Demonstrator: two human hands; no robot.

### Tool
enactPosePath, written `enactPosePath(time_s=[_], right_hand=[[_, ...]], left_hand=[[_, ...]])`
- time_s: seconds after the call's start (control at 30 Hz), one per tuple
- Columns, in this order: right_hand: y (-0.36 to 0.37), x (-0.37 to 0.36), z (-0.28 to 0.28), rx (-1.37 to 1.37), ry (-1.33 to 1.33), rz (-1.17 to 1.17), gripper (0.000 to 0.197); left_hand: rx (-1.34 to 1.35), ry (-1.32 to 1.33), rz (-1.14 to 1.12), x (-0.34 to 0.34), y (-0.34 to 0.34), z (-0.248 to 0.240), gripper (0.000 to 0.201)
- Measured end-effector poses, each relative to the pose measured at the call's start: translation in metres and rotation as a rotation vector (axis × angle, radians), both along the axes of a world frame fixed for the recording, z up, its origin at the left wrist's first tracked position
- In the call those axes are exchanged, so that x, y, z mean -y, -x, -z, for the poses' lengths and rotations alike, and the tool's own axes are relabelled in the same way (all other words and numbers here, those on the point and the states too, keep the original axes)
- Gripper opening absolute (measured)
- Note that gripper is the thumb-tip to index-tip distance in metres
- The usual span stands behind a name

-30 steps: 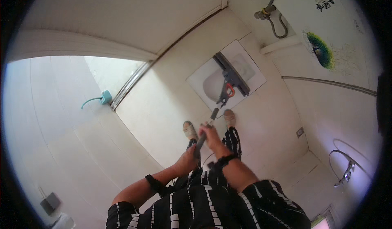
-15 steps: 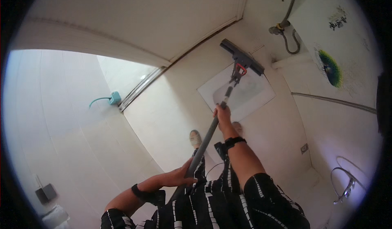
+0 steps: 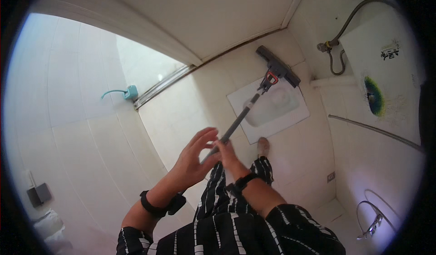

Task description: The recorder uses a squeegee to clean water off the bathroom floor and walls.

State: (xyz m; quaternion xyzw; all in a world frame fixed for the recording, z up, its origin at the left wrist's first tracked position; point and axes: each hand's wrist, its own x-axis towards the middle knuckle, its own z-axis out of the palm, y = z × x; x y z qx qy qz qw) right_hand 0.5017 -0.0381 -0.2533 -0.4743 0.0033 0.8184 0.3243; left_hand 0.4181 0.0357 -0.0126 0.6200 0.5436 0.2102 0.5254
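Note:
A sponge mop with a grey pole, a wide dark head and a red loop near the head slants away from my body. Its head lies over the far edge of the white squat toilet set in the floor. My right hand is closed around the pole, about midway along. My left hand is right beside it, fingers spread and curved by the pole; they do not look closed on it. The pole's lower end is hidden behind my left hand and arm.
A sliding-door track edges the doorway at left, near a teal holder on the wall. At right are a hose and valve, a wall bar and a shower tap. My shoe stands by the toilet.
My left hand has come off the lower pole, moving up beside my right hand with fingers spread. My right hand sits lower and nearer my body. The view has shifted slightly.

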Motion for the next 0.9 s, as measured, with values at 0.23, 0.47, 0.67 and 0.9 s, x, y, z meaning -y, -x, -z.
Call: enactPosePath(time_s=[0.23, 0.47, 0.67, 0.9], right_hand=[[0.022, 0.016, 0.008, -0.257, -0.016, 0.126, 0.027], [-0.017, -0.041, -0.087, -0.455, 0.126, -0.028, 0.016], [-0.026, -0.051, -0.061, -0.218, 0.104, -0.059, 0.015], [-0.030, -0.031, -0.065, -0.080, 0.184, -0.131, 0.019]], left_hand=[[0.184, -0.018, -0.009, 0.004, -0.079, -0.014, 0.043], [-0.132, -0.114, -0.131, 0.047, -0.041, -0.061, 0.048], [-0.973, -0.319, -0.164, 0.117, -0.004, -0.174, 0.057], [-1.223, 0.226, -0.075, 0.196, -0.004, -0.198, 0.055]])
